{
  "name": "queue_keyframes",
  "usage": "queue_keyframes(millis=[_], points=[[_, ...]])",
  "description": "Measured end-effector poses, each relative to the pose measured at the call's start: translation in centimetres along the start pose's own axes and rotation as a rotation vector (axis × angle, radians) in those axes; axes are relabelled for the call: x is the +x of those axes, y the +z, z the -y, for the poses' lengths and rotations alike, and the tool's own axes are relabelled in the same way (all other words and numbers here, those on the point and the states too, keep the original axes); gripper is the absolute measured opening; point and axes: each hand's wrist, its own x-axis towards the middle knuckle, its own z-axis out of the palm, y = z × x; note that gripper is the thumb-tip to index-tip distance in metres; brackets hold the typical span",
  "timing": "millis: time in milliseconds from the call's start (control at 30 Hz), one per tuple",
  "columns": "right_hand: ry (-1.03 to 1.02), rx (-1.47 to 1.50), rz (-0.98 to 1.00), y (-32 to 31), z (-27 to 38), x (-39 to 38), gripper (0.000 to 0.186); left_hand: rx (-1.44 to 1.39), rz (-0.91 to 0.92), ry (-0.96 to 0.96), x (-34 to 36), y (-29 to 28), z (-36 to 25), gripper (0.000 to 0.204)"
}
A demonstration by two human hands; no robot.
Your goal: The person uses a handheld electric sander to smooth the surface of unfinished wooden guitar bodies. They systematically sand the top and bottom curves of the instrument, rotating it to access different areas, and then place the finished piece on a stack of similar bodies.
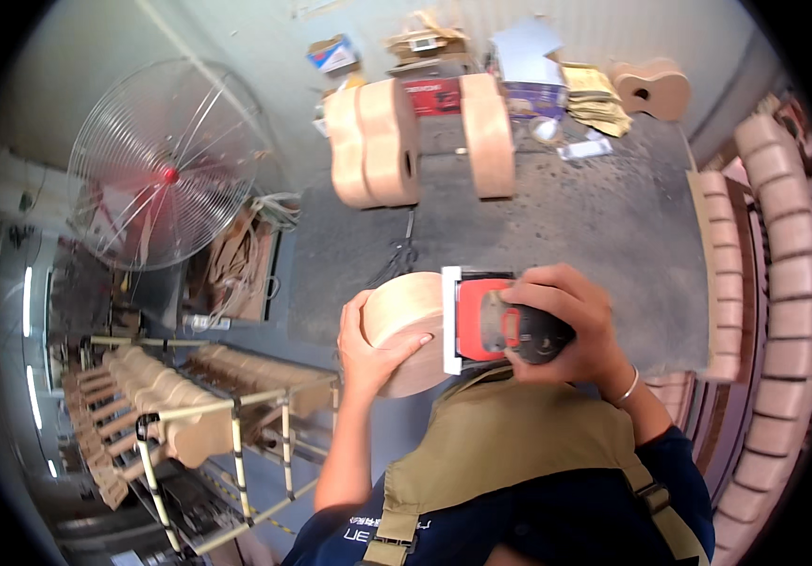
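My right hand [576, 321] wraps round the black grip of a red and black electric sander [483, 319]. The sander is tipped on its side, its pale flat pad facing left against or very near a small wooden guitar body [406, 307]. That body stands on its edge at the table's near side, partly hidden by the sander. My left hand [368, 351] grips its left side, thumb lying across the near face. Just beyond it, a dark cord or tool [404, 253] lies on the dark tabletop [576, 226].
More guitar bodies [368, 141] stand on edge toward the back, with another [489, 137] beside them. Boxes [533, 99] and yellow sheets [595, 99] line the wall. A large fan [170, 174] is at left, above a rack [236, 415] of bodies. Stacked bodies [774, 377] line the right.
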Motion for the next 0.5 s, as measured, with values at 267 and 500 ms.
queue_keyframes(millis=[267,500], points=[[0.032,-0.037,-0.074,-0.7,-2.6,-1.7,0.059,0.086,0.082,0.19,1.6,4.3,0.4,0.092],[0.235,-0.08,-0.101,-1.3,-4.3,-7.2,0.053,0.048,0.115,0.158,2.3,4.3,0.4,0.098]])
